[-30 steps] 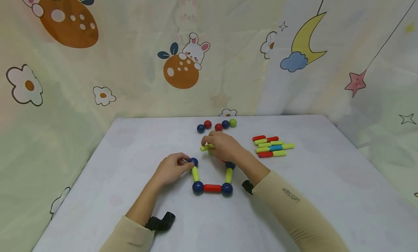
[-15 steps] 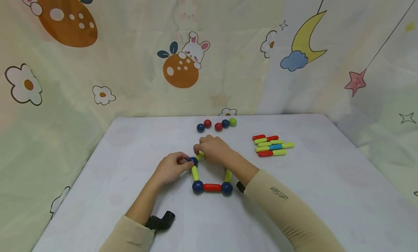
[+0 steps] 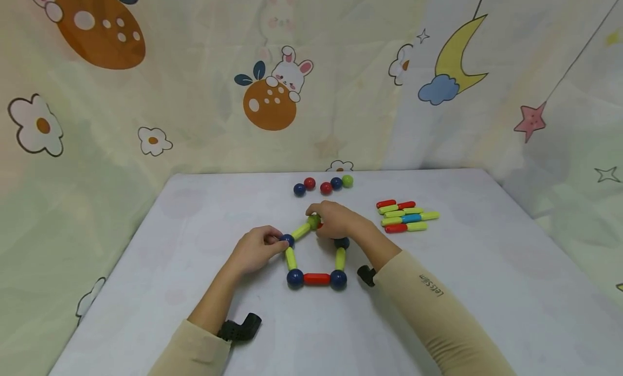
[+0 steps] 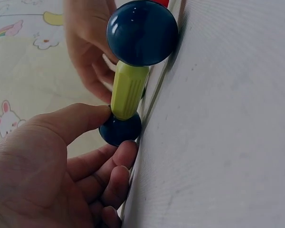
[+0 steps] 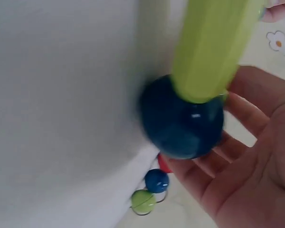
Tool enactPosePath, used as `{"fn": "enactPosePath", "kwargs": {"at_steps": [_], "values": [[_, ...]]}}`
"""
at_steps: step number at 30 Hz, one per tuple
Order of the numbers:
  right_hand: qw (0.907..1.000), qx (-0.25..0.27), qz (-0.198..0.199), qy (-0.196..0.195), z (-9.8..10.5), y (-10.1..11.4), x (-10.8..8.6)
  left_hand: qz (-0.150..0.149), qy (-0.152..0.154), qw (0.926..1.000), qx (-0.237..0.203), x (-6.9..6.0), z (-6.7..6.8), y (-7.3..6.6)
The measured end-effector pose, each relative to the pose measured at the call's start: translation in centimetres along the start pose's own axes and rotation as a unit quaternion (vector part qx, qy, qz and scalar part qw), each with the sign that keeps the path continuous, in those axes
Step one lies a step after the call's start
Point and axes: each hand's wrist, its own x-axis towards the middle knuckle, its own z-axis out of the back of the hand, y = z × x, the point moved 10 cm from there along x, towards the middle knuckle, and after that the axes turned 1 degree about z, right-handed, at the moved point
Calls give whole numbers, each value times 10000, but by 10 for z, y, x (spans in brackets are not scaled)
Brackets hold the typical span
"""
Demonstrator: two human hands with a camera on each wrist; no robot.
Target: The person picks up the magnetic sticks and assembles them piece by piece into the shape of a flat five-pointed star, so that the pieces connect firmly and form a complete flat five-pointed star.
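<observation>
White tabletop [image 3: 204, 213]: left hand [image 3: 257, 251] pinches glossy dark-blue ball [image 3: 289, 240] — hold steady; right hand [image 3: 337, 219] curls round green ball [image 3: 315, 222] — align before releasing.

Children's play corner or staged tabletop set; which of the two, and the type of building, cannot be told. Backdrop [image 3: 194, 94]: pale cloth, nursery print of cartoon rabbits [image 3: 289, 76], orange fruits [image 3: 270, 115], crescent moon [image 3: 449, 54], pink star [image 3: 531, 120] and flowers [image 3: 42, 126]. Furnishings: one white-topped table [image 3: 311, 332], bearing coloured toy balls [image 3: 347, 180] and rods [image 3: 411, 218].
</observation>
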Motion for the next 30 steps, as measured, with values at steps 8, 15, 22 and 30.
{"fn": "enactPosePath", "kwargs": {"at_steps": [8,15,22,30], "values": [[9982,592,-110,-15,0,-17,-5,-14,-7,10000,23,0,-3,-2],[9962,515,-703,-15,3,-36,-28,-109,-117,9997,186,-2,-4,-10],[9941,692,-832,-113,1,-42,-38,-137,-148,9994,287,-4,-1,-11],[9922,983,-705,-299,-2,-51,-41,-151,-125,9995,236,-4,-1,-12]]}}
